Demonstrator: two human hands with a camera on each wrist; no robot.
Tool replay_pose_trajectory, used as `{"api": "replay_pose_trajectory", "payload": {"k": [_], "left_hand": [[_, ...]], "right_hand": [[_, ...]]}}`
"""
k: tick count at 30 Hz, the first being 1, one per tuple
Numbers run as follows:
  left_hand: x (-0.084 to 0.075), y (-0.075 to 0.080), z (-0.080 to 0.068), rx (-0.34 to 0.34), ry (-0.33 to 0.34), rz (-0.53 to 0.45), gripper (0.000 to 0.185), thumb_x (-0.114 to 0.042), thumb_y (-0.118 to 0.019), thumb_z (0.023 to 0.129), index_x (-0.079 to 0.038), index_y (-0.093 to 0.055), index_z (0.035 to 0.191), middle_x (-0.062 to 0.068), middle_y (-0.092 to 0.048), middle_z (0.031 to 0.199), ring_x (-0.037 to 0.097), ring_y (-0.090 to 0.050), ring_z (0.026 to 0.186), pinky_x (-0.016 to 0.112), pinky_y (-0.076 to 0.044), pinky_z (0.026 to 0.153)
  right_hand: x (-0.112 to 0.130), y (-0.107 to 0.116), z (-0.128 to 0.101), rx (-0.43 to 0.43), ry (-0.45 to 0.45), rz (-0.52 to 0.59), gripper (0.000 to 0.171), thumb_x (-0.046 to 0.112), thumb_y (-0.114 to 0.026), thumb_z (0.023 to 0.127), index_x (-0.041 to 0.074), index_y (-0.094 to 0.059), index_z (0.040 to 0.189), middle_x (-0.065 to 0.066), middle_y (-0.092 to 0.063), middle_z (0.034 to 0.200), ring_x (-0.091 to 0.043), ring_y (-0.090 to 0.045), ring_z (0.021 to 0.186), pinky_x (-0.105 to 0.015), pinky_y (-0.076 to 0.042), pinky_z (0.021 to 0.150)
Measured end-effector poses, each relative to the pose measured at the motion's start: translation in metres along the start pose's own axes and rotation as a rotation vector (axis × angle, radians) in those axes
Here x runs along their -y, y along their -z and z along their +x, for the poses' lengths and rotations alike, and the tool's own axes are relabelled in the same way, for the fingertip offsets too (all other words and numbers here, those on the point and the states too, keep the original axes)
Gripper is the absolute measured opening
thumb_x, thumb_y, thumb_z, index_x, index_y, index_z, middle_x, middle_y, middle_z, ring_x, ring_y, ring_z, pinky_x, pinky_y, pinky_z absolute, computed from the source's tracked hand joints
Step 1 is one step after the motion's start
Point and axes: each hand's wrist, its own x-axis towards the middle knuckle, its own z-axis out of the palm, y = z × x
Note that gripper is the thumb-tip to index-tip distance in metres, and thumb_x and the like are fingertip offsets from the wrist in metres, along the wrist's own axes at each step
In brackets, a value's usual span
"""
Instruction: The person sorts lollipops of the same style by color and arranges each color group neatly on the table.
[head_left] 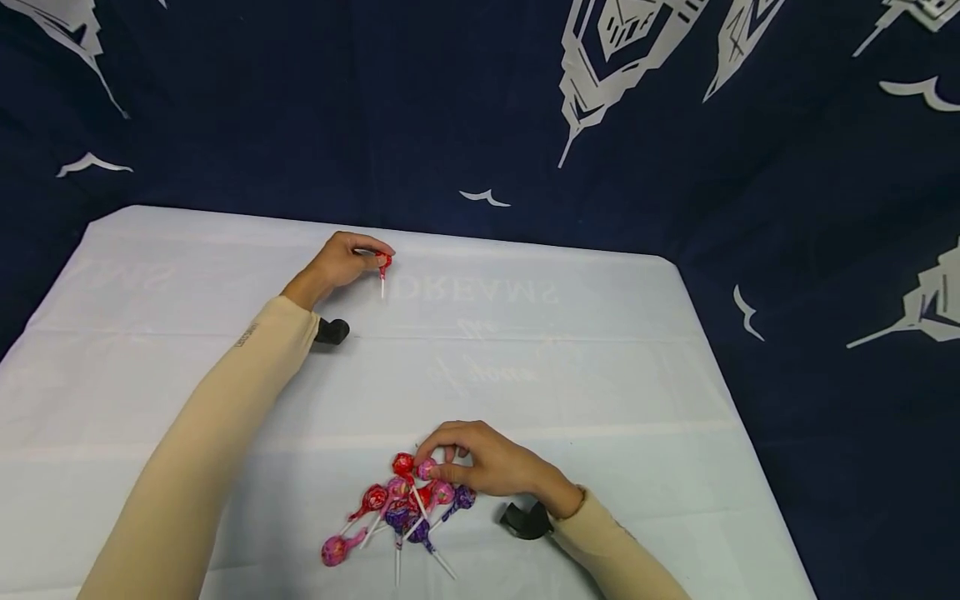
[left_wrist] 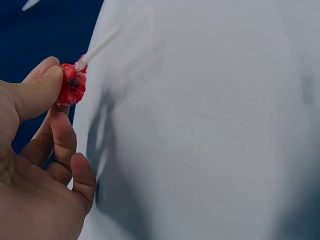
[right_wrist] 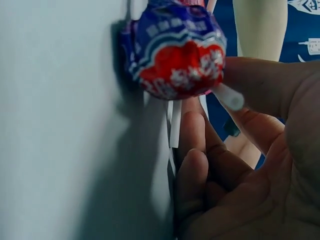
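Observation:
Over the far part of the table, my left hand (head_left: 341, 262) pinches a red-wrapped lollipop (head_left: 384, 260) by its head, the white stick pointing down in the head view. The left wrist view shows the thumb on the red wrapper (left_wrist: 73, 85) and the other fingers loosely bent. At the near side, my right hand (head_left: 483, 458) has thumb and index finger around the head of a pink lollipop (head_left: 427, 469) at the top of a pile. A purple-and-red lollipop (right_wrist: 180, 55) fills the right wrist view's top and hides the pinching fingertips.
Several red, pink and purple lollipops lie heaped together, with one pink lollipop (head_left: 334, 551) at the heap's left edge. A white cloth (head_left: 600, 375) covers the table. Dark blue patterned fabric (head_left: 375, 108) surrounds it. A black wrist-worn piece (head_left: 527, 521) sits under the right wrist.

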Motion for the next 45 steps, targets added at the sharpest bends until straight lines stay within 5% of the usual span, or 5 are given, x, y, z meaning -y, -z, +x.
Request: {"api": "replay_pose_trajectory", "payload": {"k": [12, 17, 37, 45], "left_hand": [[0.007, -0.001, 0.021, -0.091, 0.031, 0.009, 0.028, -0.007, -0.063, 0.098, -0.005, -0.069, 0.126, 0.011, -0.058, 0.133, 0.020, -0.047, 0.118, 0.034, -0.037, 0.105], [0.012, -0.001, 0.024, -0.127, 0.017, 0.026, 0.028, -0.007, -0.063, 0.098, -0.006, -0.070, 0.125, 0.010, -0.060, 0.129, 0.018, -0.048, 0.114, 0.033, -0.038, 0.102], [0.005, -0.006, 0.031, -0.048, 0.014, 0.003, 0.036, -0.005, -0.061, 0.098, -0.008, -0.064, 0.133, 0.009, -0.055, 0.138, 0.018, -0.045, 0.118, 0.029, -0.037, 0.102], [0.006, -0.006, 0.031, -0.058, 0.007, -0.037, 0.037, -0.003, -0.061, 0.097, -0.006, -0.063, 0.134, 0.011, -0.059, 0.131, 0.014, -0.047, 0.111, 0.022, -0.039, 0.090]], "right_hand": [[-0.001, -0.004, 0.002, 0.013, 0.018, -0.010, 0.026, 0.008, -0.066, 0.096, 0.017, -0.067, 0.120, 0.002, -0.066, 0.123, 0.000, -0.057, 0.091, -0.019, -0.051, 0.080], [0.000, -0.003, 0.003, 0.009, 0.031, -0.021, 0.025, 0.008, -0.066, 0.096, 0.016, -0.067, 0.120, 0.001, -0.067, 0.122, 0.000, -0.057, 0.089, -0.020, -0.051, 0.081], [-0.002, 0.000, 0.001, -0.009, 0.034, -0.012, 0.024, 0.009, -0.066, 0.097, 0.016, -0.068, 0.120, 0.001, -0.067, 0.121, -0.001, -0.056, 0.091, -0.019, -0.051, 0.080], [-0.001, 0.000, 0.000, -0.010, 0.025, 0.001, 0.024, 0.009, -0.067, 0.096, 0.015, -0.068, 0.119, 0.000, -0.067, 0.121, -0.002, -0.057, 0.092, -0.019, -0.052, 0.080]]}}
